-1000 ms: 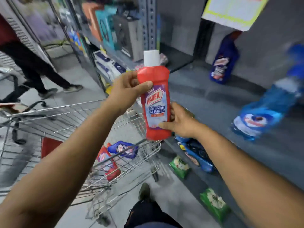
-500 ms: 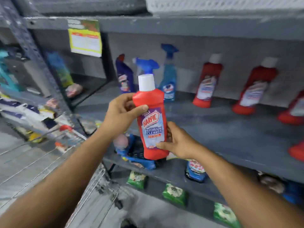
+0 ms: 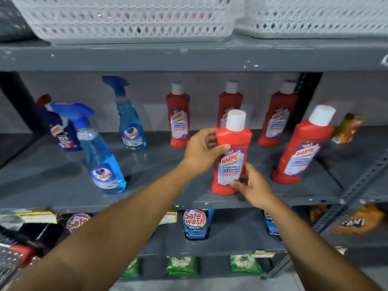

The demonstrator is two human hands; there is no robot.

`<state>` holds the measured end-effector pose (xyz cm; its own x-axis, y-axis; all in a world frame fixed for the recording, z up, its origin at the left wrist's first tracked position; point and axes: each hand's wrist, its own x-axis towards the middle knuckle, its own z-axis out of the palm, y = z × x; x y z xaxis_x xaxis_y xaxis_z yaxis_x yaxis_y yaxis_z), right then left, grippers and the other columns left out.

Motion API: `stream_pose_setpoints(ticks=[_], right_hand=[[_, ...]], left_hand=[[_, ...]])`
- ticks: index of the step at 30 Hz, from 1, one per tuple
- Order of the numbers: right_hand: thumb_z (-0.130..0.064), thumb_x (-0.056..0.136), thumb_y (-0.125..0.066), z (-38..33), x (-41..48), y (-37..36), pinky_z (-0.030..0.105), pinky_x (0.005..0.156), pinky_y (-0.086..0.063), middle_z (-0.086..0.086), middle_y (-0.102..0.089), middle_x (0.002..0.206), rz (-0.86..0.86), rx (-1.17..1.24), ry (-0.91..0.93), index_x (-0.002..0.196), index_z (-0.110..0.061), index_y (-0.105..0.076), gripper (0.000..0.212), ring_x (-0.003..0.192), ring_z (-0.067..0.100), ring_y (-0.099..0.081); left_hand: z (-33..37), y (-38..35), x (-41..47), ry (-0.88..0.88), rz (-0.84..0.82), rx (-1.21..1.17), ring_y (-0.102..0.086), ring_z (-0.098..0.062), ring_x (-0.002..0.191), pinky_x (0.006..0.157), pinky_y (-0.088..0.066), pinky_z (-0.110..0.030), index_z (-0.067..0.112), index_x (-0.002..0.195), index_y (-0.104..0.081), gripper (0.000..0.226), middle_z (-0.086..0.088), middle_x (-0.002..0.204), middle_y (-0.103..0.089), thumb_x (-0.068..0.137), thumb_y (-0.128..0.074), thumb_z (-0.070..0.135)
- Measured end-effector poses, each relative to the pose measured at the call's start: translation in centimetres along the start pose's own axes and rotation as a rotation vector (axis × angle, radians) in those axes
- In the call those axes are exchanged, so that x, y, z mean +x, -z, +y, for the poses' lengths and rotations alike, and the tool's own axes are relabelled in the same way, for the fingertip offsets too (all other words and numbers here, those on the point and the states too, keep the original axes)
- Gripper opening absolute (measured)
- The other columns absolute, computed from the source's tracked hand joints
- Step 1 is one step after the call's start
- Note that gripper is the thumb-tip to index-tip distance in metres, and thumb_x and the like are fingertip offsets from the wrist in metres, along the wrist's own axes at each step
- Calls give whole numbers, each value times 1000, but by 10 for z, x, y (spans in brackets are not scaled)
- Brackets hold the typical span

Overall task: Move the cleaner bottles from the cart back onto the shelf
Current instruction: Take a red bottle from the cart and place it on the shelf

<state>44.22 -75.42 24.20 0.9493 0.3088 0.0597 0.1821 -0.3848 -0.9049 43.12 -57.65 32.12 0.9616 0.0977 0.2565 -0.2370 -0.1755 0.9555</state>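
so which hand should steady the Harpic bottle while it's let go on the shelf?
Probably right. The right hand grips the bottle low near its base at the shelf front; the left hand is up by its shoulder.

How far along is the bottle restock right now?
Done, apparently: four red Harpic bottles already stand on the shelf, plus two blue Colin sprays. In hand: the left hand and right hand both grip another red Harpic bottle, upright at the shelf's front edge, not yet released. Left: letting go. Only a corner of the cart shows, so what remains in it is unclear.
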Motion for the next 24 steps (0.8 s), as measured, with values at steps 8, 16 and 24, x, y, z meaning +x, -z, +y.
stream_pose_setpoints(ticks=[8, 16, 24], right_hand=[[-10, 80, -70, 24, 17, 43, 28, 93, -47, 0, -63, 118, 29, -64, 1, 131, -15, -44, 58, 105, 13, -62], [-12, 80, -69, 31, 18, 45, 32, 95, -48, -1, -63, 119, 50, -62, -20, 133, -17, -42, 59, 107, 16, -62], [0, 81, -63, 36, -44, -3, 24, 80, -50, 4, -58, 90, 506, -13, 21, 111, -29, -51, 43, 73, 3, -59]], left_hand=[[1, -46, 22, -12, -53, 49, -64, -18, 100, 94, -53, -31, 5, 119, -53, 48, -12, 114, -66, 76, -75, 8], [-3, -47, 22, 18, -102, 65, -62, -25, 110, 98, -51, -45, 7, 125, -48, 52, -14, 124, -62, 79, -72, 9], [-85, 83, -87, 110, 117, 328, -58, -20, 116, 94, -48, -30, 18, 119, -55, 43, 0, 121, -59, 80, -67, 30]])
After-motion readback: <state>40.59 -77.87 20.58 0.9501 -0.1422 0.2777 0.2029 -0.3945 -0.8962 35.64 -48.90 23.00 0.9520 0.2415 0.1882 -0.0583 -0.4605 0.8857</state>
